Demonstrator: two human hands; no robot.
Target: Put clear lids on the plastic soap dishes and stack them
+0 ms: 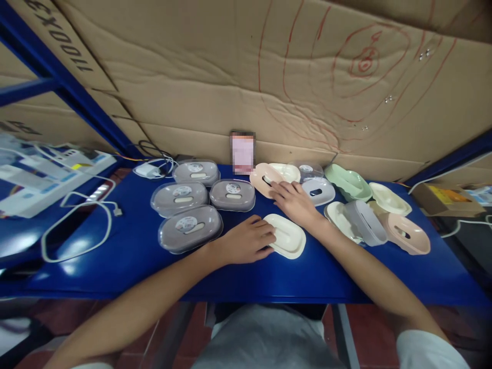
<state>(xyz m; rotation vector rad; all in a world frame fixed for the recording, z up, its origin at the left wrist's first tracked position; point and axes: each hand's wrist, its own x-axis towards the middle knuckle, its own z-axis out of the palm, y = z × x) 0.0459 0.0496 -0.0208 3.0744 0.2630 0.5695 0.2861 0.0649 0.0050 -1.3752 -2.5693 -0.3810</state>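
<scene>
My left hand [248,240] lies at the left end of a cream oval tray [290,238], its bent fingers and thumb on the rim. Just behind it, my right hand [294,202] grips the right edge of a peach oval lid [260,177] with a slot in it; the fingertips are partly hidden. A cream oval piece [288,172] lies behind that lid. Beside my right hand rests a pale grey slotted lid [321,190], with a clear cover [306,170] behind it.
Several grey boxes with clear covers [232,195] stand on the left of the blue table [246,282]. Green [348,182], grey [365,221] and peach [408,233] pieces lie right. A white cable [109,220] loops at left; a blurred card [243,152] leans on cardboard.
</scene>
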